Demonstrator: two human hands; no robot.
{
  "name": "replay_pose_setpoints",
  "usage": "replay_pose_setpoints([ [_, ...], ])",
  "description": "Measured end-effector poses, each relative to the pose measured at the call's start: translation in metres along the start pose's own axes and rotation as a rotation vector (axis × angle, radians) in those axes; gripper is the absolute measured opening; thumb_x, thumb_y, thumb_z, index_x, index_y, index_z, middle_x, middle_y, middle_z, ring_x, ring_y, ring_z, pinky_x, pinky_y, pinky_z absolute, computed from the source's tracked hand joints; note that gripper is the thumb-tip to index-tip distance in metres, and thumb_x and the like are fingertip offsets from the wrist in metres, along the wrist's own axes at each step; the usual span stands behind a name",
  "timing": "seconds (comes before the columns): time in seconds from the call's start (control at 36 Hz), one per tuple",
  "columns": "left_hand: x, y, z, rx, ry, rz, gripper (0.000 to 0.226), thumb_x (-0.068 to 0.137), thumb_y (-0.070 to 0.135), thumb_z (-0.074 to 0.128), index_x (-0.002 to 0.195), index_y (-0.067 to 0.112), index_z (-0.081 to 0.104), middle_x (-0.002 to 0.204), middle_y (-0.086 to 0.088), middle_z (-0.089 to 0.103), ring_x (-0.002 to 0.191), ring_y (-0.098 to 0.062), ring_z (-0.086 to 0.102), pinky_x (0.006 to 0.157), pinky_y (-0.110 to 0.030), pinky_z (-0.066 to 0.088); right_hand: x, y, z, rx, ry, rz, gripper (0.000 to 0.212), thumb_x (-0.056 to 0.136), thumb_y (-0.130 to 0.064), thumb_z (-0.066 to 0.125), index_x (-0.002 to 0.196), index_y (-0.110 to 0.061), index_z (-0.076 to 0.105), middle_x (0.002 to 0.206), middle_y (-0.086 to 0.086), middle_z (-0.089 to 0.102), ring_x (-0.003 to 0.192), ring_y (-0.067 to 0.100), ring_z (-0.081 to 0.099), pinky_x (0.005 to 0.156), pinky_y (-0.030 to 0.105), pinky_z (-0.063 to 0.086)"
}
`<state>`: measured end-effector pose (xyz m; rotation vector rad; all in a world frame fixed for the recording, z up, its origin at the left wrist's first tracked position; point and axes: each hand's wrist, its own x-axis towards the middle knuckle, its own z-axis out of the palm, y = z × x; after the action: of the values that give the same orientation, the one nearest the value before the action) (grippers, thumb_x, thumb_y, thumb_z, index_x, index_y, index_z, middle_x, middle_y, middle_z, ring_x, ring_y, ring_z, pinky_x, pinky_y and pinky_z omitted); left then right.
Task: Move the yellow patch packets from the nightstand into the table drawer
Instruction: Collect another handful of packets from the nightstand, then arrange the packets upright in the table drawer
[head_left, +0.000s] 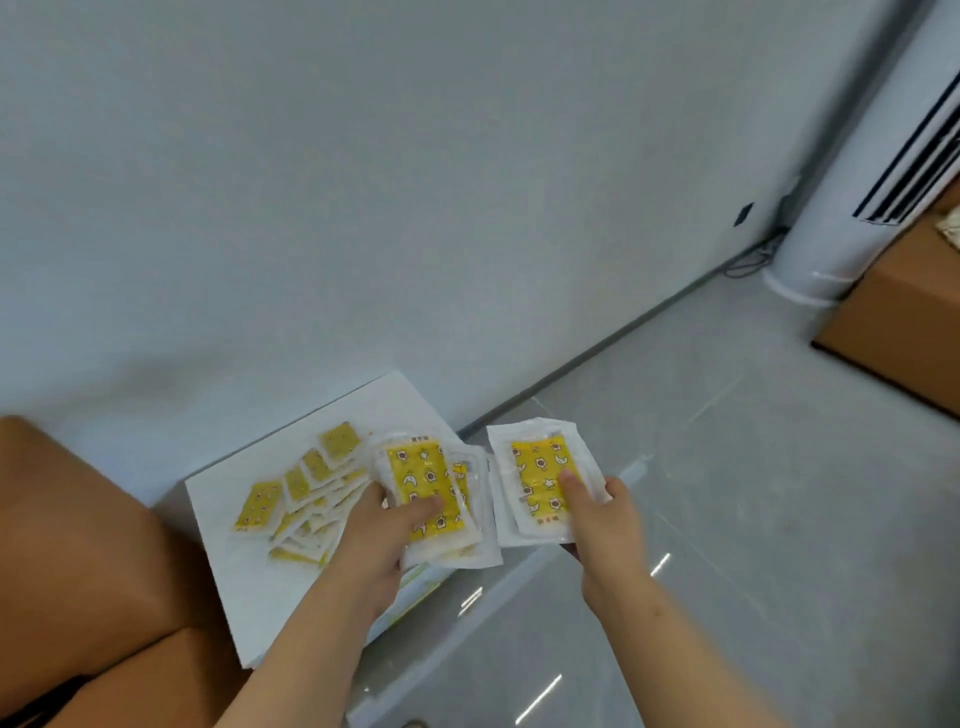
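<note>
Several yellow patch packets (291, 499) lie fanned out on the white nightstand top (249, 597). My left hand (379, 535) grips a stack of yellow packets (426, 488) above the nightstand's right edge, thumb on top. My right hand (597, 519) holds a second small stack of packets (540, 478) out over the floor, thumb pressed on the yellow front. The two stacks sit side by side, slightly apart. No drawer is in view.
A brown upholstered piece (67, 545) stands left of the nightstand. Grey tiled floor (727, 519) spreads to the right. A white standing air conditioner (852, 218) and a cardboard box (904, 322) stand at the far right by the wall.
</note>
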<state>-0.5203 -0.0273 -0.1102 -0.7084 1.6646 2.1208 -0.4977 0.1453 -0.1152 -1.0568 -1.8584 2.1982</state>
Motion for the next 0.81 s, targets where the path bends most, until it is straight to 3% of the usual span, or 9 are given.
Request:
replay_pose_setpoints([
  [0.08, -0.034, -0.025, 0.049, 0.051, -0.046, -0.004, 0.029, 0.082, -0.009, 0.061, 0.103, 0.010, 0.054, 0.094, -0.008, 0.068, 0.078, -0.024, 0.066, 0.062, -0.034, 0.056, -0.015, -0.002, -0.066, 0.046, 0.041, -0.020, 0.006, 0.090, -0.018, 0.059, 0.087, -0.019, 0.054, 0.085, 0.005, 0.065, 0.073, 0.019, 0.064, 0.065, 0.032, 0.053],
  [0.19, -0.084, -0.077, 0.119, 0.059, -0.120, -0.041, 0.031, 0.083, -0.004, 0.059, 0.110, 0.012, 0.055, 0.098, -0.011, 0.069, 0.082, -0.028, 0.066, 0.070, -0.038, 0.053, -0.038, -0.001, -0.169, 0.090, 0.076, -0.053, 0.005, 0.091, -0.016, 0.058, 0.088, -0.016, 0.054, 0.078, 0.002, 0.064, 0.067, 0.016, 0.062, 0.059, 0.028, 0.052],
  [0.33, -0.162, -0.137, 0.210, 0.009, -0.190, -0.150, 0.021, 0.086, -0.004, 0.050, 0.097, 0.013, 0.056, 0.086, -0.011, 0.067, 0.075, -0.026, 0.063, 0.062, -0.035, 0.049, -0.073, -0.003, -0.295, 0.111, 0.134, -0.069, 0.010, 0.092, -0.016, 0.057, 0.082, -0.019, 0.054, 0.078, 0.003, 0.064, 0.068, 0.018, 0.062, 0.061, 0.030, 0.050],
  [0.47, -0.246, -0.174, 0.289, 0.078, -0.312, -0.169, 0.019, 0.087, -0.003, 0.046, 0.089, 0.012, 0.057, 0.074, -0.009, 0.068, 0.071, -0.024, 0.063, 0.064, -0.034, 0.050, -0.119, -0.012, -0.407, 0.168, 0.235, -0.085, 0.013, 0.093, -0.014, 0.055, 0.081, -0.019, 0.051, 0.077, 0.001, 0.062, 0.064, 0.012, 0.060, 0.047, 0.020, 0.048],
  [0.53, -0.274, -0.185, 0.314, 0.114, -0.355, -0.136, 0.019, 0.087, -0.002, 0.047, 0.090, 0.013, 0.057, 0.064, -0.005, 0.070, 0.065, -0.021, 0.064, 0.058, -0.031, 0.049, -0.136, -0.014, -0.445, 0.194, 0.257, -0.100, 0.011, 0.093, -0.015, 0.055, 0.083, -0.018, 0.052, 0.080, 0.002, 0.062, 0.066, 0.013, 0.061, 0.050, 0.022, 0.048],
  [0.67, -0.338, -0.221, 0.354, 0.191, -0.486, -0.079, 0.022, 0.086, 0.000, 0.054, 0.103, 0.014, 0.058, 0.077, -0.005, 0.070, 0.060, -0.017, 0.068, 0.053, -0.028, 0.050, -0.188, -0.009, -0.522, 0.248, 0.322, -0.129, 0.010, 0.090, -0.012, 0.058, 0.098, -0.013, 0.053, 0.093, 0.007, 0.064, 0.074, 0.016, 0.063, 0.058, 0.026, 0.051],
  [0.72, -0.362, -0.240, 0.364, 0.208, -0.531, -0.073, 0.025, 0.086, 0.000, 0.054, 0.105, 0.015, 0.057, 0.082, -0.005, 0.069, 0.058, -0.016, 0.068, 0.049, -0.026, 0.052, -0.214, -0.004, -0.549, 0.250, 0.328, -0.144, 0.008, 0.090, -0.011, 0.059, 0.094, -0.015, 0.053, 0.093, 0.007, 0.064, 0.074, 0.016, 0.064, 0.061, 0.027, 0.053],
  [0.81, -0.399, -0.267, 0.375, 0.210, -0.579, -0.089, 0.021, 0.086, -0.002, 0.056, 0.096, 0.016, 0.057, 0.083, -0.006, 0.068, 0.067, -0.020, 0.066, 0.058, -0.030, 0.051, -0.249, 0.008, -0.588, 0.255, 0.366, -0.155, 0.008, 0.090, -0.010, 0.058, 0.094, -0.014, 0.053, 0.092, 0.008, 0.064, 0.075, 0.019, 0.064, 0.066, 0.030, 0.054],
])
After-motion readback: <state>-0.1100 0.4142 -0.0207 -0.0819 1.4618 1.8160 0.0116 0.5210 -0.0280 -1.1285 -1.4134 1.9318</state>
